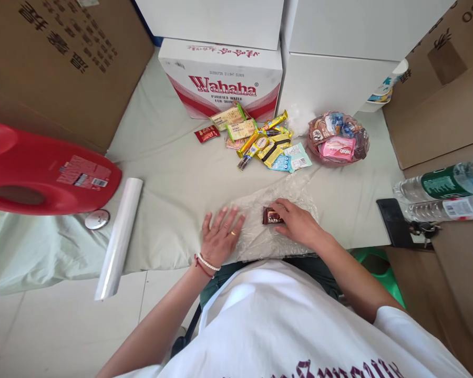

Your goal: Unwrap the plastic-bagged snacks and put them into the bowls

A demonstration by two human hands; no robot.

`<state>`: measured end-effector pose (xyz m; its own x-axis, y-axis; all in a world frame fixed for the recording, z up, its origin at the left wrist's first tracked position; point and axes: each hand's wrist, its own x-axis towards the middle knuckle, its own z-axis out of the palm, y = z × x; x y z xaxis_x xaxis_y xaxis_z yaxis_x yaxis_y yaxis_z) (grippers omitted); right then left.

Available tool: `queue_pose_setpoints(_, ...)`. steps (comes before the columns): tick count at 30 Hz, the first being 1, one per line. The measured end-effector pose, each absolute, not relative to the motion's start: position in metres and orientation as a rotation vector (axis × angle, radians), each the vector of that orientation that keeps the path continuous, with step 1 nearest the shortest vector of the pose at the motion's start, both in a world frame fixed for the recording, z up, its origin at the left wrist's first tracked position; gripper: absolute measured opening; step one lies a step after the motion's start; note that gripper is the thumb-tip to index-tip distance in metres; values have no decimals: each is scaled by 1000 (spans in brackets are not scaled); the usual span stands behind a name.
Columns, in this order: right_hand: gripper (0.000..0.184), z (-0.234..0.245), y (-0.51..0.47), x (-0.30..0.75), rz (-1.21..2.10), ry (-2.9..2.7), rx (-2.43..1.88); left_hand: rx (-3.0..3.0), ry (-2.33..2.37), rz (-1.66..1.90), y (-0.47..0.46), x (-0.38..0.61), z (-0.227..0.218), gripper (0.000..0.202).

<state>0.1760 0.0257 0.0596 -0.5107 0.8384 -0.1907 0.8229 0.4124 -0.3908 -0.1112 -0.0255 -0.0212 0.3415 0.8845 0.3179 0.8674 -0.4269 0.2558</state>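
My left hand (220, 233) lies flat with fingers spread on the left edge of a sheet of clear plastic wrap (260, 231) spread on the cloth-covered surface. My right hand (295, 220) rests on the same sheet, fingers curled around a small dark brown snack packet (271, 216) that sits on the wrap. Farther back lies a pile of several small snack packets (260, 142) in yellow, green and blue wrappers, with a red packet (207, 133) at its left.
A plastic-covered basket of snacks (338, 139) stands at back right. A roll of clear wrap (119, 236) lies at left beside a red jug (35, 170) and a metal lid (96, 219). A Wahaha carton (220, 79), cardboard boxes, water bottles (445, 184) and a phone (394, 223) surround.
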Motion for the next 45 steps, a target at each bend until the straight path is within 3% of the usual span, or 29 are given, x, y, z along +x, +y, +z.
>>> queue_pose_setpoints(3,42,58,4,199,677,-2539,-1297,2674,1264,597,-24,-114,-22,63)
queue_pose_setpoints(5,48,53,-15,217,698,-2591,-1127,2656,1074,519,-18,-118,-23,66)
queue_pose_setpoints(8,60,36,-40,240,689,-2673,-1068,2541,1143,452,-6,-127,-23,68)
queue_pose_setpoints(12,29,17,-49,251,668,-2552,-1145,2431,1223,378,0,-140,-14,78)
queue_pose_setpoints(16,28,25,-28,245,783,-2435,-1078,2508,1003,340,-11,-132,4,87)
queue_pose_setpoints(19,29,41,-7,241,836,-2415,-1077,2541,924,354,-20,-115,9,73)
queue_pose_setpoints(24,31,56,29,246,872,-2414,-1223,2305,1299,594,-6,-93,-5,24)
queue_pose_setpoints(29,32,65,78,256,868,-2475,-1347,1999,1631,773,19,-83,-17,21)
queue_pose_setpoints(34,51,63,126,232,504,-2632,-1328,1970,1750,787,22,-73,-18,20)
queue_pose_setpoints(36,53,57,141,211,487,-2772,-1160,1962,1795,836,20,-71,-18,23)
queue_pose_setpoints(40,21,47,169,171,608,-2865,-928,1916,1935,988,15,-67,-15,47)
queue_pose_setpoints(45,23,47,201,148,879,-2891,-1087,2000,1927,1022,15,-60,-3,62)
